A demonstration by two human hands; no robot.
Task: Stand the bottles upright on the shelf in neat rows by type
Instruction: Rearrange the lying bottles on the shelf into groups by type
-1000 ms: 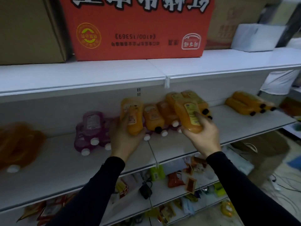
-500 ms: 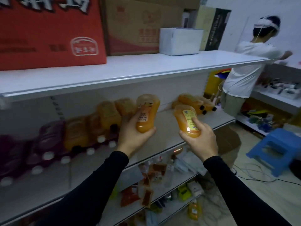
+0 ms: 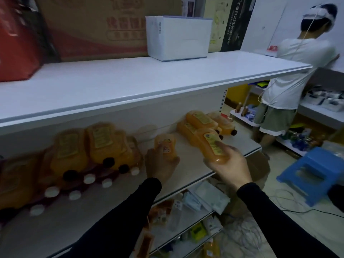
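Two black sleeves reached up from the bottom edge. The right hand (image 3: 228, 165) gripped a smooth, rounded orange bottle (image 3: 211, 146) with a yellow label, held tilted off the shelf's (image 3: 195, 162) front edge, thumb lying over the label. The left hand (image 3: 160, 164) wrapped its fingers round a second bottle (image 3: 164, 144) of the same translucent orange plastic, held just over the shelf board; whether it touched the board could not be told.

To the left a blurred heap (image 3: 89, 151) of orange bottles lay on their sides, dark round caps toward the front, with white caps (image 3: 89, 178) of darker, purplish bottles under and before them. To the right, further back, a smaller pile (image 3: 202, 123) of orange bottles lay flat near the shelf's end.

The shelf was smooth white board with a pale back panel. The shelf above (image 3: 149, 79) carried a white box (image 3: 178, 38), a brown carton (image 3: 104, 27) with red print and a red carton (image 3: 16, 40). Below, lower shelves held mixed packets.

Beyond the shelf's end a blue plastic stool (image 3: 312, 174) stood on a pale floor with loose cables, and a person (image 3: 290, 71) in a white shirt faced another shelf.
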